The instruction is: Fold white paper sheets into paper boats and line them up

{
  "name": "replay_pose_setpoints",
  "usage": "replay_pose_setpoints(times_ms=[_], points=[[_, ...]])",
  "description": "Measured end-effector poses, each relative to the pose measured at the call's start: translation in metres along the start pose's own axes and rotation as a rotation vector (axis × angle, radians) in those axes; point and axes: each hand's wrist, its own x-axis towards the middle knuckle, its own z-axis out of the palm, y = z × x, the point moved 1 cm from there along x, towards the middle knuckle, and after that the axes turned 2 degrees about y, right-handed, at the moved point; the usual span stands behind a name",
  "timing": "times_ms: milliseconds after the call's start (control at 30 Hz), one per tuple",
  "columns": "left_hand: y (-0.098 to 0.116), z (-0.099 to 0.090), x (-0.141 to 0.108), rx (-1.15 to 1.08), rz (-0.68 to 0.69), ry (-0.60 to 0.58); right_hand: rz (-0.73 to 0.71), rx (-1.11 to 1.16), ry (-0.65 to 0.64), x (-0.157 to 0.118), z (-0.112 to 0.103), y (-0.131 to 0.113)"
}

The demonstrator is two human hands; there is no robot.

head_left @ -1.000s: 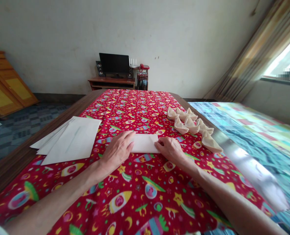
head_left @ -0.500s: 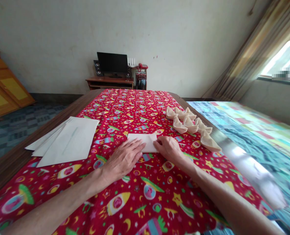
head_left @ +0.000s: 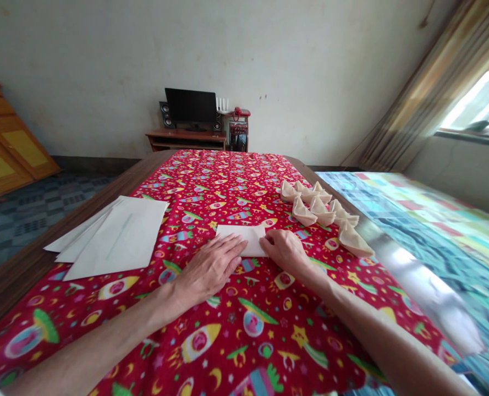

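A white folded sheet of paper [head_left: 250, 237] lies on the red patterned cloth [head_left: 244, 308] in front of me. My left hand [head_left: 213, 264] rests flat over its left part, fingers stretched out and side by side. At the paper's right edge, my right hand [head_left: 283, 247] is closed, with thumb and fingers pinching or pressing the edge; the fingertips are partly hidden. Several boat-shaped folded papers [head_left: 320, 210] stand in rows to the right. Left of my hands lies a fanned stack of white paper sheets [head_left: 118, 236].
The cloth covers a long dark wooden table [head_left: 29, 256]. Beyond its far end stands a desk [head_left: 186, 135] with a monitor [head_left: 190, 106] and speakers. A bed [head_left: 434, 231] adjoins the right side, and a yellow cabinet [head_left: 15, 143] stands at far left.
Both hands stay in nearly the same place on the paper. The whole view has shifted very slightly.
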Motion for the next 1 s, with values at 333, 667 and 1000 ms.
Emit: replay_pose_setpoints(times_ms=[333, 667, 1000], points=[[0.006, -0.003, -0.001, 0.032, 0.079, -0.097, -0.01, -0.018, -0.004, -0.001, -0.002, -0.002], [0.005, -0.002, 0.0, 0.008, 0.077, -0.21, -0.013, -0.039, 0.005, 0.0, 0.001, -0.001], [0.002, 0.0, -0.001, -0.02, 0.106, -0.207, -0.066, -0.216, 0.072, -0.011, -0.012, -0.008]])
